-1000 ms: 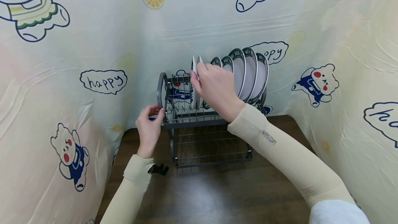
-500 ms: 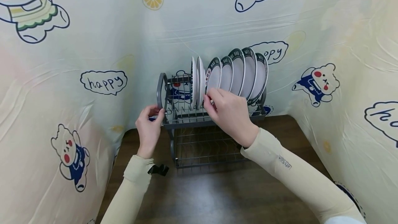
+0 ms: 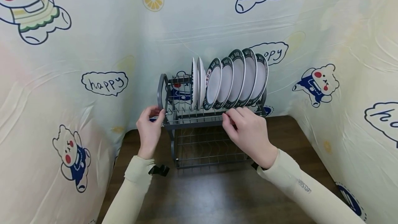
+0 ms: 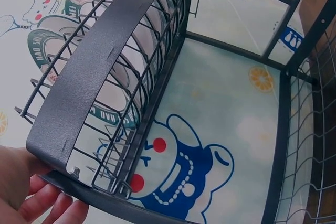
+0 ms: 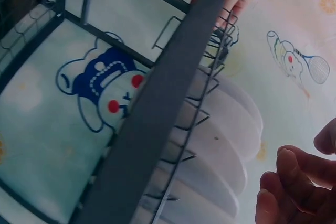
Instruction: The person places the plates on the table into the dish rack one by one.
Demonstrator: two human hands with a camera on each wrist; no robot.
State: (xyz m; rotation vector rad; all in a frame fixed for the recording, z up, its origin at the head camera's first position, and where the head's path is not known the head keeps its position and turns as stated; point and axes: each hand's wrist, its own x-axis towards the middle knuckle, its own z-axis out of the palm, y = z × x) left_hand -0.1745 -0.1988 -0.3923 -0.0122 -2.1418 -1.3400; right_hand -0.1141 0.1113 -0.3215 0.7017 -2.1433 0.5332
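Note:
My left hand (image 3: 150,130) grips the left end of the black two-tier dish rack (image 3: 196,125); in the left wrist view its fingers (image 4: 52,203) curl under the corner of the frame. Plates with dark green lettered rims stand on edge in the upper tier. Two white plates (image 3: 201,87) show nearly edge-on toward the left, and several more plates (image 3: 214,85) lean in a row to the right. My right hand (image 3: 248,134) is in front of the rack's right half, its fingers loosely bent and holding nothing. In the right wrist view, thumb and fingers (image 5: 294,177) stand apart, beside the plates.
The rack's lower wire tier (image 3: 211,148) carries no plates. It stands on a dark brown wooden table (image 3: 202,196). A pale cloth (image 3: 186,16) printed with cartoon bears and oranges hangs behind and on both sides.
My right hand has come away from the plates at the left, moving down and to the right to the rack's front. The left hand keeps its grip on the rack.

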